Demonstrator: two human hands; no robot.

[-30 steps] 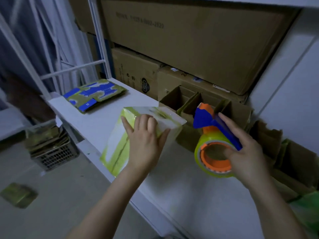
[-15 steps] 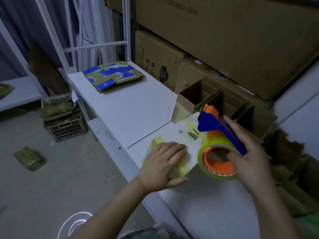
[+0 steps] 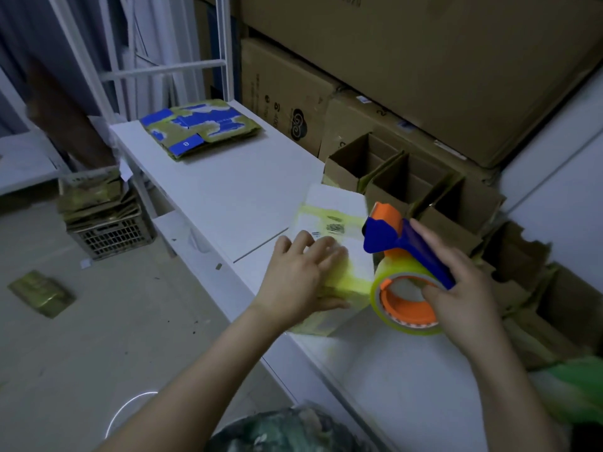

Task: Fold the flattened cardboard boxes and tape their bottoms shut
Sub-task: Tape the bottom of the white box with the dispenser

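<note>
A small white folded box (image 3: pixel 336 223) with yellow tape strips lies on the white table (image 3: pixel 228 197) near its front edge. My left hand (image 3: pixel 300 275) rests flat on the box's near end, thumb hooked down its side. My right hand (image 3: pixel 463 288) grips a tape dispenser (image 3: pixel 404 272), blue and orange with a yellow-green roll, held just right of the box and touching its edge. A stack of flattened blue and green boxes (image 3: pixel 199 128) lies at the table's far left corner.
Open brown cartons with dividers (image 3: pixel 408 184) stand behind the box, with large stacked cartons (image 3: pixel 424 66) against the wall. A plastic crate of flat cardboard (image 3: pixel 101 220) sits on the floor to the left, and a loose flat pack (image 3: pixel 40 291) lies nearby.
The white box went from tilted upright under my left hand to lying flat on the table. My left hand now presses its near end, and the dispenser stays close at its right.
</note>
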